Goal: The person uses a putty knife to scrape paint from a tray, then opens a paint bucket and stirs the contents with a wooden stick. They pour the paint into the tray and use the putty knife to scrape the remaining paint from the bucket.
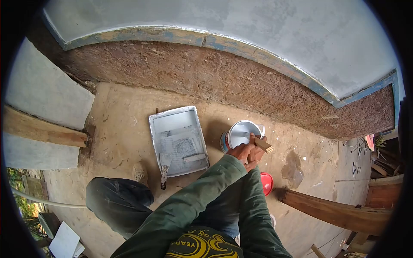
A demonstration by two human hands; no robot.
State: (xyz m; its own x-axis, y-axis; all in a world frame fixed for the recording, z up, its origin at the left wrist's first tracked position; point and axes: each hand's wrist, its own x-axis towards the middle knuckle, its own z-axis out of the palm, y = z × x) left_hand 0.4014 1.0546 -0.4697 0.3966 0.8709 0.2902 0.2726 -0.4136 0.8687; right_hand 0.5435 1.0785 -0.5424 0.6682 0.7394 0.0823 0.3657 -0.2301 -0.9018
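Note:
A paint bucket [224, 142] stands on the floor in front of me, with pale paint showing inside. A flat wooden stick [265, 146] slants over its near rim, its squared end pointing toward the right. My left hand [241, 152] is closed at the stick beside the bucket's rim. My right hand [256, 154] is wrapped round the stick, close against the left. Where the hands overlap, some fingers are hidden. The stick's lower end cannot be made out.
Left of the bucket lies a paint tray [153, 133] smeared with pale paint, with a dark-handled tool [164, 175] across its near edge. A red lid [266, 184] lies near my right forearm. A wooden post [335, 210] stands at right; a painted wall [241, 19] runs ahead.

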